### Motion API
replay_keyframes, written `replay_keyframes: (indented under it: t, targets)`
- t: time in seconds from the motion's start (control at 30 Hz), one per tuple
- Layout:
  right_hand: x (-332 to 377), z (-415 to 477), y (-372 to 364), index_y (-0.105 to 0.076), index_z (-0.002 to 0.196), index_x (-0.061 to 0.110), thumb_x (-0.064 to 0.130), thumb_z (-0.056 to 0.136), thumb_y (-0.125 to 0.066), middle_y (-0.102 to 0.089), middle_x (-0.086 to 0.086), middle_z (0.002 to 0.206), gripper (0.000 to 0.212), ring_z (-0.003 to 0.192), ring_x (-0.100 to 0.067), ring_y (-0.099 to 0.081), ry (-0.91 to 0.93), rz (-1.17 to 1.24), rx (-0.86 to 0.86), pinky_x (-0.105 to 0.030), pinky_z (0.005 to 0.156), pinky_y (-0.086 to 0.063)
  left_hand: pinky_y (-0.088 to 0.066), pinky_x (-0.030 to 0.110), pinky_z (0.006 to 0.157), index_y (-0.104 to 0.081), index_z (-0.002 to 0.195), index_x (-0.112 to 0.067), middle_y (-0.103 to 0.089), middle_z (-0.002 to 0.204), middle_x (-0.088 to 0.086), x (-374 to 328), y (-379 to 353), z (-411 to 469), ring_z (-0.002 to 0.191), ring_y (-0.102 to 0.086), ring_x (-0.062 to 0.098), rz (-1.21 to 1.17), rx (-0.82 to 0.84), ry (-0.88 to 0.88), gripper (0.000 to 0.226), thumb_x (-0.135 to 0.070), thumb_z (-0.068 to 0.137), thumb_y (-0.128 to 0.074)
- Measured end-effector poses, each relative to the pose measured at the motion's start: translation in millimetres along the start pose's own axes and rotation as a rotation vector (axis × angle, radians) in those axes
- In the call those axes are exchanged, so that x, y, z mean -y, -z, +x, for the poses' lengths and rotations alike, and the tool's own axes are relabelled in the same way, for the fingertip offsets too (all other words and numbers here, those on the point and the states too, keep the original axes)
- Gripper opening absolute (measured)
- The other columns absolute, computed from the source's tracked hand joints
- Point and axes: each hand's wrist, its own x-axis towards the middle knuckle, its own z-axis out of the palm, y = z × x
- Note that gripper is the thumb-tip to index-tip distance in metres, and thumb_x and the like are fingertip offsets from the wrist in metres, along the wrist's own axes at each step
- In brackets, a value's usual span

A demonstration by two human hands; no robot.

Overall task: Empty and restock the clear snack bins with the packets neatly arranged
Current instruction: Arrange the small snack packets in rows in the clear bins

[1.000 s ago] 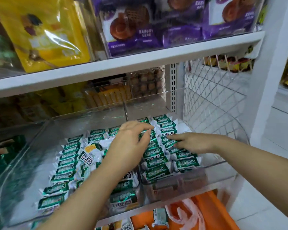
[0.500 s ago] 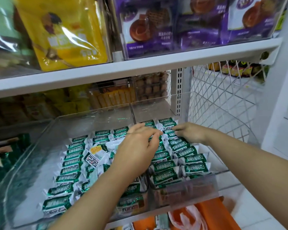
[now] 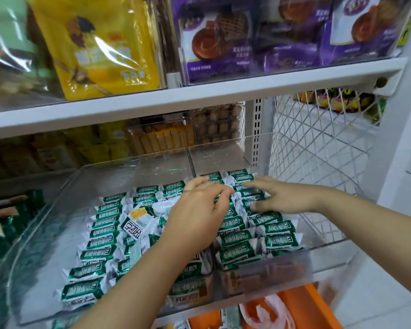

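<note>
Green-and-white packets (image 3: pixel 243 236) lie under both hands, which meet over the wall shared by two clear bins. The left hand (image 3: pixel 199 216) reaches in from below, knuckles up, its fingers (image 3: pixel 217 194) bent with the tips pointing down at the packets by that wall. I cannot tell whether they pinch one or only touch. The right hand (image 3: pixel 284 198) comes in from the right, palm down, its fingers (image 3: pixel 252 185) stretched out straight and slightly spread, resting flat on the rear packets of the right clear bin (image 3: pixel 271 269).

In that bin the packets sit in two neat columns, labels up, running from the front wall to the back. The left clear bin (image 3: pixel 33 233) is wider. Its packets form a tidy column along the left side and a row at the back, while those nearer the left wrist lie jumbled. Among these, a turned-over packet (image 3: pixel 135 219) shows a white face with a yellow patch.

Both bins rest on a white lower shelf, pulled forward. Behind them stand a tub of tan biscuits (image 3: pixel 218 124) and orange-yellow bars (image 3: pixel 161 138). Dark green packs (image 3: pixel 0 222) sit to the far left. A white upper shelf (image 3: pixel 199 96) carries a yellow pouch (image 3: pixel 100 43) and purple cake packs (image 3: pixel 218 43). White wire mesh (image 3: pixel 318 143) closes the right side. Below the bins, an orange crate (image 3: pixel 301 302) holds a white plastic bag (image 3: pixel 271 309).
</note>
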Motion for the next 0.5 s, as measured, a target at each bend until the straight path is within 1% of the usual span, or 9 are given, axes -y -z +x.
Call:
replay_keyframes:
  t: [0.07,0.1,0.13,0.2,0.27,0.33,0.4,0.43,0.5]
  targets:
    - [-1.9,-12.6,-8.5,-0.005,0.151,0.038,0.038,0.094,-0.055,0.014,0.002,0.159,0.076,0.148,-0.020,0.004,-0.052,-0.096,0.187,-0.037,0.117,-0.007,-0.023,0.017,0.090,-0.061,0.122,-0.031,-0.057,0.127,-0.016,0.4,-0.7,0.7,0.136,-0.022,0.003,-0.001,-0.002,0.000,0.035,-0.031,0.102,-0.033]
    - [-2.7,-16.1,-13.1,-0.001,0.151,0.038,0.034,0.094,-0.055,0.018,0.002,0.159,0.079,0.148,-0.020,0.006,-0.080,-0.111,0.224,-0.036,0.117,-0.008,-0.023,0.017,0.091,-0.061,0.123,-0.030,-0.057,0.128,-0.015,0.8,-1.2,0.9,0.136,-0.022,0.003,-0.008,-0.001,-0.001,0.035,-0.030,0.102,-0.033]
    - [-2.2,-17.7,-16.2,0.001,0.151,0.037,0.030,0.094,-0.055,0.019,0.001,0.158,0.080,0.148,-0.020,0.006,-0.100,-0.086,0.224,-0.036,0.116,-0.010,-0.024,0.017,0.092,-0.061,0.123,-0.030,-0.057,0.128,-0.014,1.1,-1.7,0.9,0.137,-0.022,0.004,-0.014,0.000,-0.003,0.035,-0.029,0.102,-0.033]
    - [-0.2,-15.5,-22.7,0.000,0.151,0.035,0.023,0.094,-0.056,0.020,0.001,0.158,0.081,0.148,-0.021,0.005,-0.111,-0.025,0.173,-0.035,0.117,-0.013,-0.024,0.018,0.095,-0.061,0.123,-0.029,-0.057,0.129,-0.014,1.6,-2.5,1.1,0.137,-0.022,0.004,-0.017,-0.002,-0.005,0.035,-0.029,0.102,-0.033]
    - [2.9,-13.2,-28.2,0.001,0.152,0.035,0.024,0.095,-0.055,0.020,-0.001,0.158,0.081,0.147,-0.023,0.007,-0.100,-0.035,0.120,-0.039,0.119,-0.013,-0.024,0.018,0.095,-0.061,0.123,-0.030,-0.056,0.130,-0.016,1.2,-2.9,1.5,0.137,-0.022,0.003,-0.014,-0.008,-0.004,0.035,-0.030,0.102,-0.034]
    - [3.3,-16.2,-28.7,0.003,0.152,0.034,0.029,0.094,-0.057,0.019,-0.003,0.159,0.084,0.148,-0.024,0.005,-0.075,-0.039,0.099,-0.043,0.119,-0.013,-0.023,0.019,0.095,-0.061,0.123,-0.029,-0.056,0.130,-0.016,0.6,-2.9,1.4,0.138,-0.021,0.004,-0.011,-0.012,-0.002,0.035,-0.031,0.102,-0.033]
    - [1.7,-24.9,-19.9,0.002,0.152,0.032,0.037,0.091,-0.061,0.010,-0.002,0.160,0.088,0.147,-0.023,-0.008,-0.063,0.028,0.070,-0.039,0.119,-0.016,-0.024,0.020,0.098,-0.062,0.123,-0.028,-0.057,0.129,-0.015,0.4,-2.1,0.9,0.138,-0.022,0.004,-0.007,-0.013,0.001,0.035,-0.032,0.102,-0.034]
    - [0.9,-31.2,-13.4,-0.003,0.153,0.029,0.038,0.090,-0.062,0.002,-0.002,0.161,0.087,0.145,-0.023,-0.017,-0.075,0.057,0.031,-0.035,0.117,-0.020,-0.025,0.020,0.099,-0.062,0.123,-0.028,-0.057,0.129,-0.014,0.4,-2.0,0.5,0.138,-0.022,0.005,-0.005,-0.012,0.002,0.036,-0.032,0.102,-0.034]
    - [0.3,-43.7,-3.6,-0.020,0.151,0.021,0.035,0.093,-0.059,-0.019,-0.002,0.158,0.072,0.140,-0.020,-0.030,-0.117,0.019,-0.042,-0.028,0.110,-0.026,-0.027,0.022,0.099,-0.062,0.123,-0.028,-0.057,0.130,-0.014,1.0,-1.9,-0.2,0.138,-0.022,0.005,0.008,-0.005,0.001,0.036,-0.033,0.102,-0.033]
